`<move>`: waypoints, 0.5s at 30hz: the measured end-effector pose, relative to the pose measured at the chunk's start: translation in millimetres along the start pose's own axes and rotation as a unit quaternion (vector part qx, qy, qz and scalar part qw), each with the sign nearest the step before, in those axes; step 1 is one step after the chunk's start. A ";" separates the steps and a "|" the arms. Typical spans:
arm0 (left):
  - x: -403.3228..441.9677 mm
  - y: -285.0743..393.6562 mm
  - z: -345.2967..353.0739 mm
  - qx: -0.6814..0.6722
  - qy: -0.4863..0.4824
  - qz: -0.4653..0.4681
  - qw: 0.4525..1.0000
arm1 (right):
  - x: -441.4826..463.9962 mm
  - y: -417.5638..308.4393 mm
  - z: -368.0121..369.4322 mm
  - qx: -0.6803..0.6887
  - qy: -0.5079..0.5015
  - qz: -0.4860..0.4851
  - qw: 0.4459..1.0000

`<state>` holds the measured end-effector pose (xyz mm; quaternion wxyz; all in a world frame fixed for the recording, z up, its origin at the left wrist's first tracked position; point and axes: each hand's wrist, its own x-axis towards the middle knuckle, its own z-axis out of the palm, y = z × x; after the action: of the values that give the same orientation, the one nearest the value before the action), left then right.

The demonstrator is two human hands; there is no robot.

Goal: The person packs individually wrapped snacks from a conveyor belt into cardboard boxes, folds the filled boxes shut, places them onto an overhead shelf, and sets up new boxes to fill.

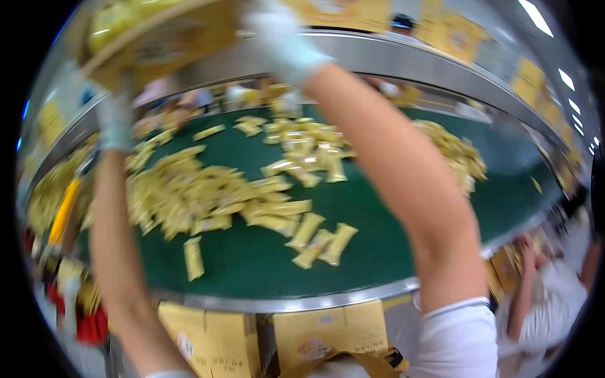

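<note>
Both my arms reach up to an open cardboard box (183, 53), raised and tilted above the far side of the conveyor belt. Yellow packets (116, 25) show in its open top. My left hand (115, 120), in a pale glove, supports the box from below at its near left corner. At the right end of the box is my right hand (274, 34), gloved too and blurred by motion. On the green belt (372, 252) below lie heaps of yellow-wrapped packets (189, 195), with several loose ones nearer to me.
A metal rail (391, 53) crosses behind the belt, with cardboard boxes (450, 31) above it. More boxes (331, 327) stand below the near edge. A co-worker in white (551, 309) is at the right. A yellow handle (63, 211) stands at the left.
</note>
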<state>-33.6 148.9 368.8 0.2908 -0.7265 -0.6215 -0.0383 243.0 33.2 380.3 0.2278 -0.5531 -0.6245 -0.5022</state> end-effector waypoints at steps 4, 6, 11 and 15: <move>99.2 -0.7 81.4 -0.116 0.370 0.056 0.920 | -1.1 -27.6 -21.7 0.422 0.080 0.249 0.868; 84.7 19.3 56.6 -0.367 0.381 0.088 0.844 | -0.9 -20.1 15.7 0.314 -0.022 0.200 0.928; 66.0 48.0 37.0 -0.501 0.362 0.127 0.776 | -4.4 -21.1 5.7 0.075 -0.118 0.241 0.960; 66.5 59.4 55.1 -0.387 0.336 0.121 0.850 | -29.5 -26.8 -3.7 0.029 -0.186 0.153 0.970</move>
<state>19.5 229.8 328.7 0.1797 -0.7922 -0.3280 -0.4822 225.8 19.4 346.9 0.1974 -0.7188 -0.5783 -0.3316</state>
